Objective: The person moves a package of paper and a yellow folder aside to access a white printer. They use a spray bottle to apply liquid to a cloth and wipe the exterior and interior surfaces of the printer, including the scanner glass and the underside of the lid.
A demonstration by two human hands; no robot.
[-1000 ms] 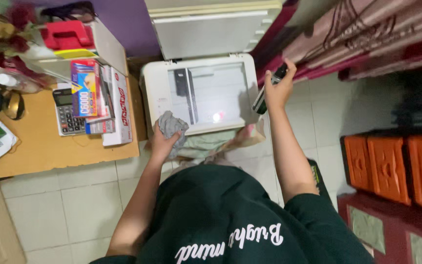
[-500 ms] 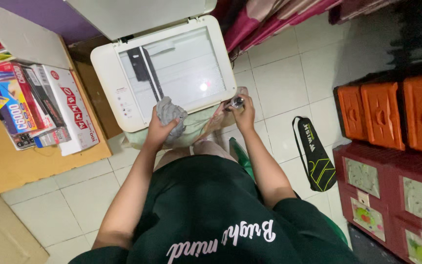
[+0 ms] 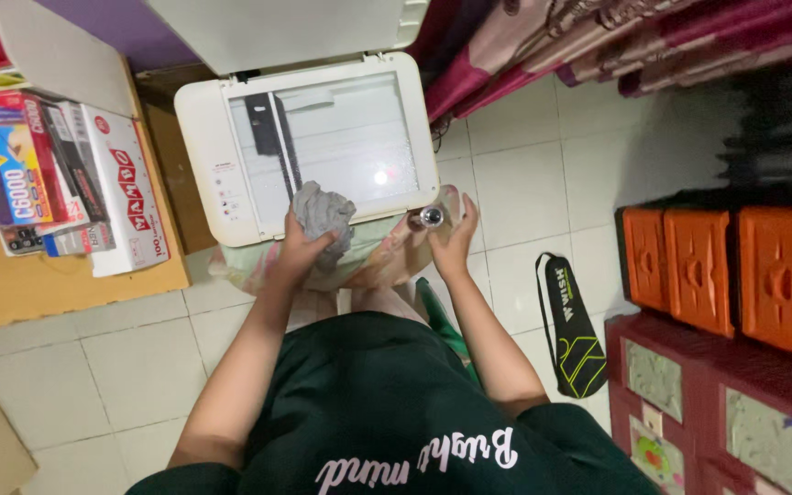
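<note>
Clenched tight, the left hand (image 3: 297,252) has a crumpled grey cloth (image 3: 321,213) bunched in its grip, and I see it sitting right at the front edge of the white flatbed scanner (image 3: 213,128), whose lid (image 3: 277,32) stands raised so the clear glass plate (image 3: 336,147) lies bare. Holding the cloth wadded like that gives a firm pad to press with. Over on the other side, the right hand (image 3: 451,240) wraps a small dark bottle with a shiny round tip (image 3: 432,217), grasped near its top, tip tilted up toward me; it looks like a spray bottle, though I can't be sure from this angle. It hovers just beside the scanner's front right corner, close to the cloth. Stacked colourful boxes (image 3: 66,174) rest on the wooden counter (image 3: 48,284) to the left; a black racket bag (image 3: 572,321) lies on the tiled floor (image 3: 524,156).
</note>
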